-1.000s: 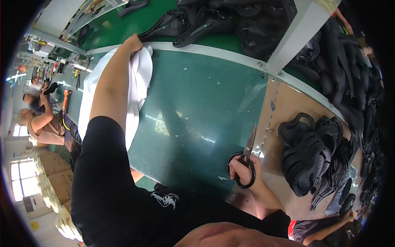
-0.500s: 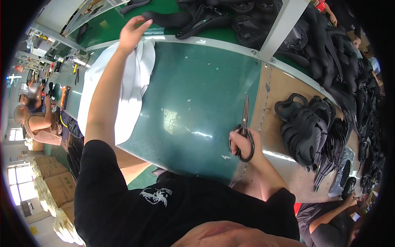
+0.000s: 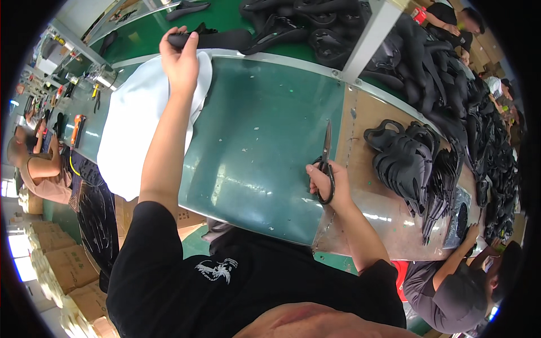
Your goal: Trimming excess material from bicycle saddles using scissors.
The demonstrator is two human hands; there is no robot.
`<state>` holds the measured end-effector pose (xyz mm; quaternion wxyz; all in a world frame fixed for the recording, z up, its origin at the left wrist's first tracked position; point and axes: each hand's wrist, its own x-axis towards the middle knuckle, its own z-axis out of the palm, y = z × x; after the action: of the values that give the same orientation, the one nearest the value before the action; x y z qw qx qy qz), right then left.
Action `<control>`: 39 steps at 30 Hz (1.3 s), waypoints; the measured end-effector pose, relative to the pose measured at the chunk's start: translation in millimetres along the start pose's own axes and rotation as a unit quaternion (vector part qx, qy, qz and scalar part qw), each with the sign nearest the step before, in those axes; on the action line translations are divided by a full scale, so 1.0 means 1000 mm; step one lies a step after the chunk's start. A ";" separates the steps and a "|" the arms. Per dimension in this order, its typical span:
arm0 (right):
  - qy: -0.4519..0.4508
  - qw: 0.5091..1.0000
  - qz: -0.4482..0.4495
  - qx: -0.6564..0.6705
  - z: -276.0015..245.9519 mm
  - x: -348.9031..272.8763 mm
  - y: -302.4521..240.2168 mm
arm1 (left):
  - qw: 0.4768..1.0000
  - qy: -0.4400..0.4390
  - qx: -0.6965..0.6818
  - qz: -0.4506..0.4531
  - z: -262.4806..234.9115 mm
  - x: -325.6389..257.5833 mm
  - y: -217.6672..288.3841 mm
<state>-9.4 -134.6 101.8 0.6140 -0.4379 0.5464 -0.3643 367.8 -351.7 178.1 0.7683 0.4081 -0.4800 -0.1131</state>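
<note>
Green cutting mat (image 3: 259,141) covers the bench in front of the person. At its far edge the left hand (image 3: 180,56) is clenched around one black shoe piece (image 3: 211,38), above one white sheet (image 3: 141,124) lying just left of the mat. On the mat's right edge the right hand (image 3: 322,180) grips one pair of scissors (image 3: 327,163), blades closed. Beyond it, a heap of black pieces (image 3: 411,163), too many to count.

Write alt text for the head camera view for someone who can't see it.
A person's left hand grips a black shoe piece at the far edge of a green worktable, over a white sheet. The right hand holds closed scissors. Black shoe parts pile up at the right.
</note>
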 end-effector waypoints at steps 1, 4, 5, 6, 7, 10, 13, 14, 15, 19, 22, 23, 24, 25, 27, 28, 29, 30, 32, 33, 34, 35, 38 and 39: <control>0.012 1.000 0.002 -0.003 -0.001 -0.003 -0.001 | 0.998 -0.040 -0.049 -0.007 -0.007 -0.009 0.035; 0.029 0.994 -0.044 -0.095 -0.002 -0.003 0.005 | 0.986 -0.149 -0.075 -0.021 -0.056 -0.034 0.098; 0.039 0.983 -0.086 -0.156 -0.003 -0.002 0.007 | 0.965 -0.231 -0.121 -0.033 -0.071 -0.041 0.112; 0.067 0.946 -0.191 -0.252 0.001 -0.002 0.001 | 0.953 -0.259 -0.145 -0.062 -0.082 -0.054 0.126; 0.092 0.889 -0.290 -0.342 0.007 -0.004 -0.013 | 0.938 -0.285 -0.171 -0.095 -0.090 -0.069 0.138; 0.091 0.831 -0.387 -0.388 0.039 -0.010 -0.054 | 0.897 -0.346 -0.235 -0.140 -0.106 -0.107 0.151; 0.086 0.794 -0.465 -0.382 0.069 -0.016 -0.079 | 0.894 -0.357 -0.210 -0.169 -0.111 -0.138 0.167; 0.091 0.763 -0.509 -0.387 0.077 -0.018 -0.084 | 0.897 -0.366 -0.181 -0.169 -0.112 -0.144 0.172; 0.096 0.728 -0.556 -0.388 0.085 -0.018 -0.085 | 0.900 -0.375 -0.151 -0.164 -0.112 -0.147 0.176; 0.087 0.703 -0.570 -0.416 0.099 -0.015 -0.068 | 0.908 -0.358 -0.150 -0.157 -0.121 -0.157 0.178; 0.082 0.692 -0.576 -0.427 0.105 -0.017 -0.061 | 0.907 -0.374 -0.145 -0.131 -0.128 -0.157 0.173; 0.078 0.693 -0.576 -0.426 0.107 -0.018 -0.061 | 0.903 -0.392 -0.143 -0.106 -0.130 -0.157 0.173; 0.075 0.695 -0.573 -0.428 0.108 -0.019 -0.061 | 0.904 -0.389 -0.141 -0.108 -0.130 -0.159 0.176; 0.073 0.696 -0.570 -0.429 0.110 -0.021 -0.062 | 0.903 -0.388 -0.141 -0.117 -0.129 -0.161 0.181; 0.067 0.698 -0.576 -0.421 0.113 -0.022 -0.064 | 0.903 -0.385 -0.141 -0.126 -0.128 -0.164 0.186; 0.064 0.699 -0.581 -0.413 0.114 -0.023 -0.065 | 0.901 -0.390 -0.147 -0.119 -0.128 -0.165 0.187; 0.062 0.699 -0.582 -0.412 0.115 -0.023 -0.066 | 0.899 -0.395 -0.154 -0.112 -0.127 -0.165 0.188; 0.059 0.695 -0.585 -0.414 0.115 -0.023 -0.066 | 0.899 -0.394 -0.153 -0.112 -0.128 -0.164 0.188; 0.054 0.692 -0.588 -0.415 0.113 -0.025 -0.068 | 0.893 -0.423 -0.130 -0.078 -0.129 -0.162 0.186; 0.044 0.694 -0.585 -0.418 0.113 -0.025 -0.069 | 0.893 -0.423 -0.129 -0.080 -0.130 -0.162 0.189; 0.035 0.695 -0.582 -0.420 0.112 -0.026 -0.070 | 0.892 -0.428 -0.119 -0.083 -0.129 -0.162 0.193; 0.034 0.697 -0.581 -0.419 0.112 -0.028 -0.071 | 0.890 -0.433 -0.110 -0.086 -0.129 -0.162 0.197; 0.036 0.699 -0.577 -0.421 0.109 -0.030 -0.075 | 0.886 -0.439 -0.104 -0.105 -0.129 -0.157 0.201; 0.037 0.693 -0.580 -0.426 0.108 -0.030 -0.075 | 0.886 -0.440 -0.103 -0.105 -0.129 -0.157 0.201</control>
<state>95.5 -117.7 184.8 0.0074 -0.8687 0.3030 -0.3917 350.1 -67.4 198.3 0.4995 0.2825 -0.7089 -0.4101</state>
